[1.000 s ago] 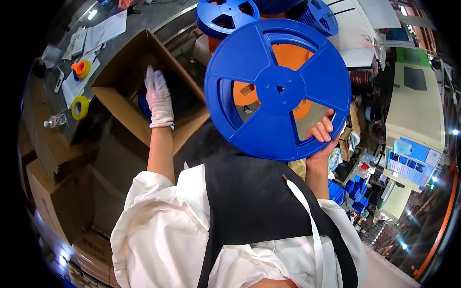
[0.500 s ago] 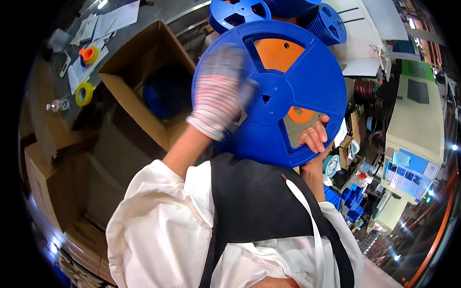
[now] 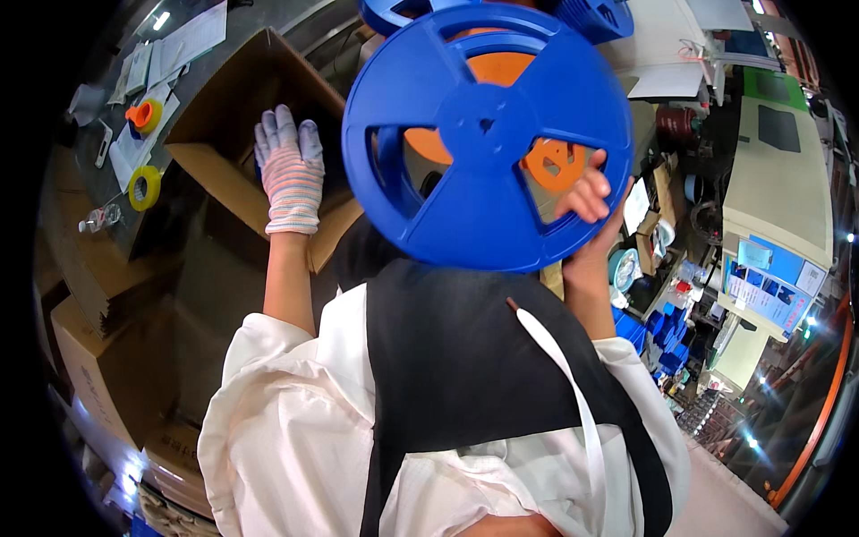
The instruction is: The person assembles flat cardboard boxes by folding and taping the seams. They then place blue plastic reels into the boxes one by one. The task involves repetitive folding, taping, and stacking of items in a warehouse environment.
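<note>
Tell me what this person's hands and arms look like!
The left hand wears a glove with pinkish, white and bluish stripes, greyish toward its tips. The right hand wears no glove. The sleeves are loose and white, stopping short of the wrists.

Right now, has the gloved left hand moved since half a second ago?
Yes, leftward against the box: the left hand went from over the reel to the box's opening.

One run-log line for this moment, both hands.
left hand: gloved, open, at open carton | right hand: bare, gripping blue reel through window | yellow tape roll: at table edge
</note>
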Motion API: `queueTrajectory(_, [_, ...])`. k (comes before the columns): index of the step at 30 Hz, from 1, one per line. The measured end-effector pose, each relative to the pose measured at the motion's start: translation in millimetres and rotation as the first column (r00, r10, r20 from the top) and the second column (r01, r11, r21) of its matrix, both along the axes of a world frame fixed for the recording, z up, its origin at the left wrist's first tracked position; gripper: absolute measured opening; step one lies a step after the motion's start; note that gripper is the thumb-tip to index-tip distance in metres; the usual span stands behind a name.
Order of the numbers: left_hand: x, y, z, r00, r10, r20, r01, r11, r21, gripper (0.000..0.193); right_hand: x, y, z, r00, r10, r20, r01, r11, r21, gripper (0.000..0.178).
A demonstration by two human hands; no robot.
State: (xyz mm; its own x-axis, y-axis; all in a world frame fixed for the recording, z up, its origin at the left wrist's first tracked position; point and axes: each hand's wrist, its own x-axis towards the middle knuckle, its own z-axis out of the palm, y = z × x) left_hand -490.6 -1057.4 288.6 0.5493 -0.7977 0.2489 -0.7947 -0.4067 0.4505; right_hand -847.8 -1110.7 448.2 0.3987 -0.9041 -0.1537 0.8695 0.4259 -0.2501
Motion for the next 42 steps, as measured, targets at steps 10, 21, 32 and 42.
queueTrajectory(10, [-108.4,-13.4,81.8,0.527,-0.36,-0.77,0.328,0.922,-0.206,0.091,65.1,7.3,21.7,0.869,0.086,-0.486,-0.225,0.946,-0.234,0.079])
queueTrajectory(21, [-36.7,35.6,90.4,-0.89,-0.449,-0.078,-0.376,0.819,-0.433,0.075,43.8,3.1,26.2,0.421,-0.177,-0.89,-0.138,0.957,-0.255,0.065])
queueTrajectory(32, [-38.1,46.0,76.7,-0.849,-0.524,0.066,-0.499,0.756,-0.424,0.08,16.0,-1.2,25.8,0.392,-0.198,-0.898,-0.075,0.966,-0.246,0.06])
queueTrajectory(42, [-4.4,59.6,55.7,-0.744,-0.656,-0.125,-0.554,0.711,-0.433,0.084,-14.5,0.3,22.2,0.521,-0.355,-0.776,0.146,0.933,-0.33,0.064])
